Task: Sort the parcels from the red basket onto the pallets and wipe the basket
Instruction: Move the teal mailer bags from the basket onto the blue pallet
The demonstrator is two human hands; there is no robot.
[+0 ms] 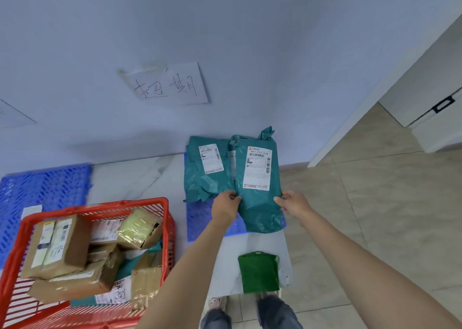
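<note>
Left hand [226, 205]: pinching teal parcel's [260, 191] left edge.
Right hand [292, 203]: gripping its right edge.
Teal parcel: over blue pallet [200, 226], beside another.
Red basket [30, 218]: holds boxes.

Landmark: paper sign [168, 84], handwritten characters, taped crooked on pale blue wall [225, 28]. Second sheet [12, 115] far left of sign, mostly out of frame. White door [425, 98] with black latch [443, 105] far right of sign. Beige tiled floor [375, 191] below-right of sign. Green folded cloth [258, 273] well below sign, on white sheet [225, 266].
</note>
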